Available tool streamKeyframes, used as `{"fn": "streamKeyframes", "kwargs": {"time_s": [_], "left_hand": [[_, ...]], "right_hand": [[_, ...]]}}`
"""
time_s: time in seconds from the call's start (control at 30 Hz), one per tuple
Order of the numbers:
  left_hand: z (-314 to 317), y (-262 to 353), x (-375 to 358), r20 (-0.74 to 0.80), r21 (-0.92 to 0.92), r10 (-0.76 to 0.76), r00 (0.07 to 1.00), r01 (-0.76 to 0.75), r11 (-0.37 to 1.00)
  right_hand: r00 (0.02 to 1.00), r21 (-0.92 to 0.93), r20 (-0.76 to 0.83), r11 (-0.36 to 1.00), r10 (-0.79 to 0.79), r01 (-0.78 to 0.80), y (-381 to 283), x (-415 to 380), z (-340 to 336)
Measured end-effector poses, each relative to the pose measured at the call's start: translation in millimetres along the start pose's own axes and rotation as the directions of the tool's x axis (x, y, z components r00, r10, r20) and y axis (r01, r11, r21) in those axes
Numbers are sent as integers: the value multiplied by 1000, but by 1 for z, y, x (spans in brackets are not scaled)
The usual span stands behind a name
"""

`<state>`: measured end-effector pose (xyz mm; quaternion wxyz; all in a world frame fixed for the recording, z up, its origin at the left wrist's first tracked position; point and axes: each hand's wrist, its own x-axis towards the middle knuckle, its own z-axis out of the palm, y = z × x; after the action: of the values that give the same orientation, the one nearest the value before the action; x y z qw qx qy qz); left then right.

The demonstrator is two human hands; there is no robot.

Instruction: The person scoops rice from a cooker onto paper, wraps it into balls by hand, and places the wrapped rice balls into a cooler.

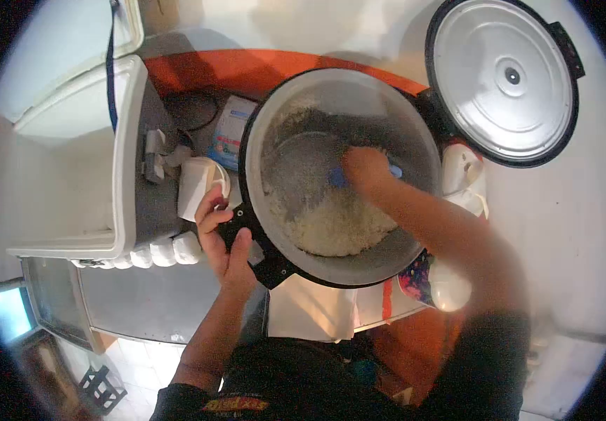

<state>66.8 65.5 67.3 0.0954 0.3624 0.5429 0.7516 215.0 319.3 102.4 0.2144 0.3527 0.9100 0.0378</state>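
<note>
A large round metal pot (415,242) with a black rim has its lid (485,91) raised at the upper right. White rice (341,228) lies at the bottom near side, with bits stuck along the wall. Inside the pot, my right hand (370,170) is closed round a blue tool (336,177), whose handle end shows beside the fist. My left hand (224,242) grips the black side handle (268,263) of the pot from the left, thumb on top and fingers curled at its far side.
An open white-lined cooler box (124,161) stands at the left. Between it and the pot are a blue and white packet (233,130) and a white container (196,188). White cups (162,252) lie below the box. A white sheet (310,309) is near my body.
</note>
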Motion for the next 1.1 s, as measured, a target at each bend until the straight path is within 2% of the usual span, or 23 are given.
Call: {"fn": "streamKeyframes", "kwargs": {"time_s": [0.03,0.1,0.13,0.2,0.3,0.4,0.53,0.6,0.73,0.8,0.83,0.9,0.93,0.97,1.0,1.03,1.1], "left_hand": [[1,1,-2,3,1,-21,1000,21,1000],[4,-1,-2,-53,-63,-14,998,11,998],[4,-2,-3,-66,-81,-22,998,17,997],[5,-3,-3,-65,-86,-31,997,26,996],[6,-1,-4,-56,-95,-47,997,42,995],[8,-1,-4,-68,-85,-52,996,46,995],[9,-2,-3,-85,-92,-25,996,17,996],[9,-1,-3,-80,-81,-16,997,9,997],[9,-1,-4,-81,-83,-39,996,33,996],[8,-2,-4,-84,-93,-36,996,28,995],[8,-3,-5,-79,-111,-37,996,28,993],[8,-1,-4,-80,-123,-18,997,8,992],[7,2,-3,-56,-99,-26,998,21,995],[7,6,-2,-32,-76,-32,999,29,997],[6,10,-3,-31,-47,-72,997,71,996],[7,9,-4,-52,-52,-58,997,55,997],[0,9,-16,-149,-29,-74,986,70,997]], "right_hand": [[1000,3,21,1000,-1,1,-3,-2,-1],[978,-56,44,977,-205,207,-7,-4,-19],[978,-50,55,978,-202,204,-12,-5,-16],[946,60,211,969,-246,239,-28,-11,-8],[851,230,406,939,-332,256,-50,-17,2],[803,271,507,942,-313,196,-56,-14,0],[801,395,502,910,-327,124,-51,-48,-31],[887,570,363,821,-285,30,-43,-73,-35],[901,685,329,728,-284,-20,-32,-109,-62],[965,783,141,622,-223,30,-36,-120,-62],[965,784,127,619,-228,43,-39,-121,-66],[967,849,220,514,-131,-124,-46,-121,-77],[970,852,204,512,-134,-108,-46,-118,-77],[930,933,338,177,-144,-312,-45,-110,-72],[870,858,447,-175,-209,-483,-46,-105,-68],[880,870,426,-175,-210,-462,-45,-104,-63],[920,857,341,-338,-191,-388,-35,-108,-60]]}}
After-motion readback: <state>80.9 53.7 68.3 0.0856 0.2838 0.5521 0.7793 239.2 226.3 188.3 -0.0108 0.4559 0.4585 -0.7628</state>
